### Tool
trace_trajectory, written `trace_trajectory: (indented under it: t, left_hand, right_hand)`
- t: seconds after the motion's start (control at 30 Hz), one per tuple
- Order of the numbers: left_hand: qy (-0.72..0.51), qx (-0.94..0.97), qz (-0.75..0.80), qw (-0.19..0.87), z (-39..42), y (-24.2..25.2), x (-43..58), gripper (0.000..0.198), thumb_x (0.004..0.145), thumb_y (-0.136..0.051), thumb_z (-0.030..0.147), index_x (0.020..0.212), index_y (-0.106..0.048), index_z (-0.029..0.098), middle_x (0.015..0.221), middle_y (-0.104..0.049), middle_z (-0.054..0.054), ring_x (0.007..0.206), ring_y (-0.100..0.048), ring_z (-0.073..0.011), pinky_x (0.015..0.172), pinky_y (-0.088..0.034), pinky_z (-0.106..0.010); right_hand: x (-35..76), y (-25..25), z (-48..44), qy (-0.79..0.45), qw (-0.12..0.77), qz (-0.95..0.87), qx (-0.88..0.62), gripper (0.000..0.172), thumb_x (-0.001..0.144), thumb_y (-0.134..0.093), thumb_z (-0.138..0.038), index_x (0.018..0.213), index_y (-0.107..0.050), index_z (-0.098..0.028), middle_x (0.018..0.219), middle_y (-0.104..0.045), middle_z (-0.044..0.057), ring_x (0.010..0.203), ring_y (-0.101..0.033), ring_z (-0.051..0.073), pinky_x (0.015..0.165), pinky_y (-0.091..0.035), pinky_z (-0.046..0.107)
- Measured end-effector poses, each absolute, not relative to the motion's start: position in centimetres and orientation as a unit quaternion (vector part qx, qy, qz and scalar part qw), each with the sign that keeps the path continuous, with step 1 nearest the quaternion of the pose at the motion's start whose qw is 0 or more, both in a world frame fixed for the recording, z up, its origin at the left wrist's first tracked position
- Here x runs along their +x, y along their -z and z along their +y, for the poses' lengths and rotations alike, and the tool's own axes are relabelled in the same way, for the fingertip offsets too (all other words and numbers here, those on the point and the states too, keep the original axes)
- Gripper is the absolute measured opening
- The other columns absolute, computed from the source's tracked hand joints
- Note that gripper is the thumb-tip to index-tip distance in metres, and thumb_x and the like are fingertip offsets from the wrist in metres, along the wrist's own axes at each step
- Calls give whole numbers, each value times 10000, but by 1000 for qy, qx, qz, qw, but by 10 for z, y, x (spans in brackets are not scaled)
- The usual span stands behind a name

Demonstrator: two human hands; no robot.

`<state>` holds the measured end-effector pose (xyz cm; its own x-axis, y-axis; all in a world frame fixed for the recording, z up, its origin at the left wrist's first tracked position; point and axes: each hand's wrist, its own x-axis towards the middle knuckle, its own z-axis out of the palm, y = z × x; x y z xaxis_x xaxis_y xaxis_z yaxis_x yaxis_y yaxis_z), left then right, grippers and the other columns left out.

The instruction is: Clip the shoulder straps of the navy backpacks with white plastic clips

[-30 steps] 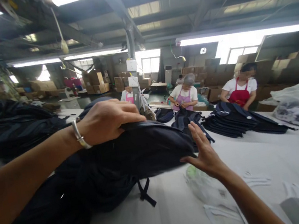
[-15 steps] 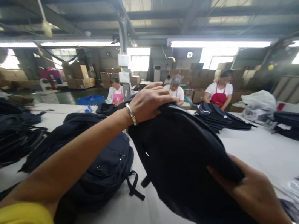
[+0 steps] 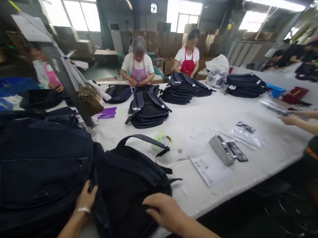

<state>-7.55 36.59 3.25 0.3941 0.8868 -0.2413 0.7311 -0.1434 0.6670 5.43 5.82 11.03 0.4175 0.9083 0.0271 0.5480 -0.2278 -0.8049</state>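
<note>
A dark navy backpack lies on the white table in front of me, its black padded back and a shoulder strap facing up. My left hand, with a bracelet at the wrist, grips this backpack's left edge; some of its fingers are hidden. On the lower right side, my right hand has its fingers curled onto the same backpack. Close by on the left is a larger full backpack with a zipped front pocket, touching the one I hold.
Stacked backpacks sit mid-table, with another pile farther right. A grey tape dispenser stands on a written paper sheet. Clear plastic bags lie beyond. A metal post rises at left. Co-workers sit opposite; another person's arms reach in at right.
The backpack has come down from in front of me onto the table, its back now up. Both hands have lowered with it, and my view has turned right and downward.
</note>
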Motion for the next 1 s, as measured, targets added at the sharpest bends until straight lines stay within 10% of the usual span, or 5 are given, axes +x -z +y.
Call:
trace_trajectory:
  t: [0.23, 0.57, 0.67, 0.8, 1.0]
  left_hand:
    - [-69, 733, 527, 425, 263, 34, -122, 985, 737, -591, 440, 1454, 47, 221, 1520, -203, -138, 1324, -352, -306, 1063, -343, -430]
    - [-144, 820, 434, 345, 273, -16, -80, 468, 800, -528, 328, 1257, -520, 225, 1362, -487, -107, 1298, -386, -316, 1088, -279, -461]
    - [-52, 756, 391, 523, 232, -22, -72, 330, 809, -518, 417, 1050, -640, 229, 1068, -680, -85, 1008, -627, -269, 910, -470, -385]
    - [124, 592, 393, 693, 177, -11, -61, 409, 722, -589, 530, 896, -645, 164, 861, -715, -98, 791, -685, -250, 635, -541, -328]
    - [5, 501, 299, 812, 167, -52, -42, 608, 645, -744, 348, 1184, -509, 193, 1142, -650, -115, 1042, -621, -239, 881, -509, -350]
  right_hand:
    - [107, 14, 6, -190, 356, -202, -892, 610, 742, -593, -323, 1310, -447, -153, 1346, -480, 155, 1277, -414, 294, 1063, -339, 461]
    - [74, -14, -23, -161, 409, -170, -882, 445, 824, -513, -384, 1220, -486, -184, 1174, -574, 136, 996, -609, 245, 860, -500, 409]
    - [69, -24, -1, -256, 418, -189, -851, 346, 854, -487, -393, 1134, -539, -197, 951, -658, 75, 782, -646, 198, 737, -513, 333]
    - [68, -11, 40, -397, 394, -109, -822, 336, 752, -635, -412, 982, -586, -173, 598, -613, -14, 525, -577, 151, 580, -452, 274]
    - [90, -67, 87, -493, 571, -96, -650, 270, 746, -645, -430, 807, -588, -173, 714, -610, -6, 623, -546, 109, 550, -393, 206]
